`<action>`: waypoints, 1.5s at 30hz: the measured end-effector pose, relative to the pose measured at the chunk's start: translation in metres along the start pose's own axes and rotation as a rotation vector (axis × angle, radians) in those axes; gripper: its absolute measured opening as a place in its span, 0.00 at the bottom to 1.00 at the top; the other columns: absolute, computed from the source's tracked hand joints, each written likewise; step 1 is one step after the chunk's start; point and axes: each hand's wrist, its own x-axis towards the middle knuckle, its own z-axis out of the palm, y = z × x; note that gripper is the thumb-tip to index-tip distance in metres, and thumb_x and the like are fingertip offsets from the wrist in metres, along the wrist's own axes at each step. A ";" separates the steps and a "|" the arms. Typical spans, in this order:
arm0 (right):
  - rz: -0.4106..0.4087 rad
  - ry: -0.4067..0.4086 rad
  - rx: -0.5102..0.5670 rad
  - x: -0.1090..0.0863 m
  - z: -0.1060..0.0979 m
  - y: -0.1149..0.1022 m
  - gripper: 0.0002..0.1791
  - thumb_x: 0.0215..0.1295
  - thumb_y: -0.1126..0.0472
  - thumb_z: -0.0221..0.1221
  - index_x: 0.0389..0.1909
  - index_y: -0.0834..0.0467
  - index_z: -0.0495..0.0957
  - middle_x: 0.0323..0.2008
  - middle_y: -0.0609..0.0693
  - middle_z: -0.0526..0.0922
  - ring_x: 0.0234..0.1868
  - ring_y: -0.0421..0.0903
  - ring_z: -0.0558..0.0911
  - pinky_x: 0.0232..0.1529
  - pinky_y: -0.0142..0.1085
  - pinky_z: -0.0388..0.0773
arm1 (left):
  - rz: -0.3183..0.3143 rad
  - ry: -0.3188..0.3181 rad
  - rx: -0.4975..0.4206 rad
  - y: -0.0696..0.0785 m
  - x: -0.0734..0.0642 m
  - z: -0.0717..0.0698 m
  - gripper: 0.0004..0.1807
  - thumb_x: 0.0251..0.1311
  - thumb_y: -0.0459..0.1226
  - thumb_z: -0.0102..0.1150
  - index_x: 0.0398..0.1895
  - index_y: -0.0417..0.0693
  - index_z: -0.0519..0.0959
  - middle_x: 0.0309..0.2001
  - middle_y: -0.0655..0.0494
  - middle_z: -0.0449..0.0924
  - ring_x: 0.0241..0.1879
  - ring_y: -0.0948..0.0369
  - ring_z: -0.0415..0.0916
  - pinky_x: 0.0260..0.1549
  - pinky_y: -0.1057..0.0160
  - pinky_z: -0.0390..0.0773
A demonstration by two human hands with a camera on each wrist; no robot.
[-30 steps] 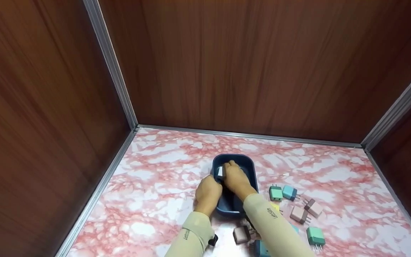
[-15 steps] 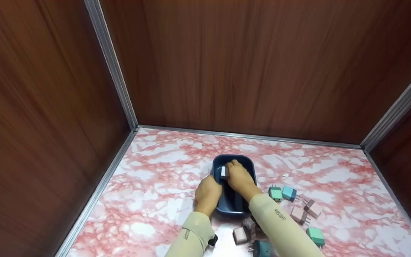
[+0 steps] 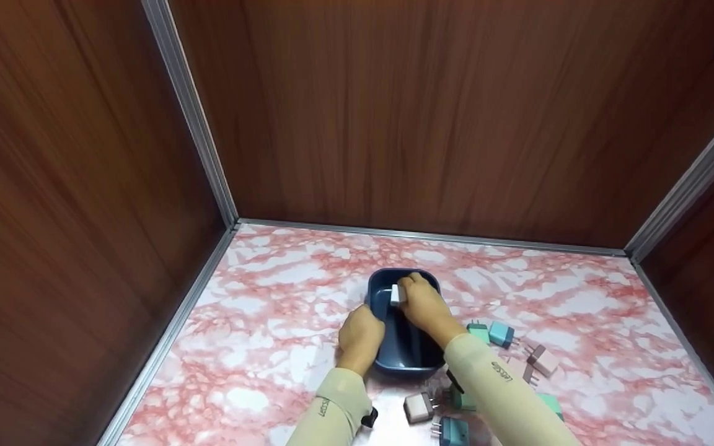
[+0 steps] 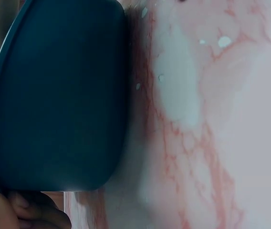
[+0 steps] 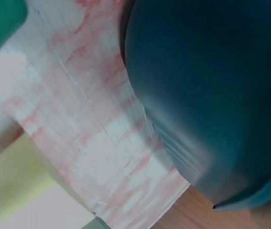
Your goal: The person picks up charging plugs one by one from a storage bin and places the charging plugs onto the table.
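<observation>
A dark blue tub (image 3: 405,371) stands on the table. My left hand (image 3: 362,334) grips its left rim; in the left wrist view, curled fingers (image 4: 35,210) show at the tub's edge. My right hand (image 3: 424,302) reaches inside the tub and pinches a wall charger (image 3: 395,295), whose white end pokes out beside the fingers. Its prongs are hidden. In the right wrist view, the tub's wall (image 5: 212,105) covers most of that hand.
Right of the tub lie a blue charger (image 3: 501,334), a green charger (image 3: 478,332) and a pink charger (image 3: 544,361). Nearer me are a beige charger (image 3: 418,407) and a teal charger (image 3: 454,430). Wood panels (image 3: 394,124) wall in the marbled table (image 3: 282,310).
My right hand has shifted slightly right inside the tub with the charger, and its forearm has swung right over the loose chargers. My left hand has stayed on the rim.
</observation>
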 end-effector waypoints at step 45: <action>0.036 -0.004 0.037 0.000 -0.052 0.030 0.21 0.52 0.73 0.68 0.49 0.66 0.79 0.44 0.59 0.78 0.40 0.57 0.83 0.44 0.51 0.81 | -0.007 -0.004 0.036 0.000 0.000 0.002 0.05 0.58 0.37 0.59 0.33 0.50 0.84 0.37 0.51 0.88 0.37 0.51 0.86 0.32 0.46 0.80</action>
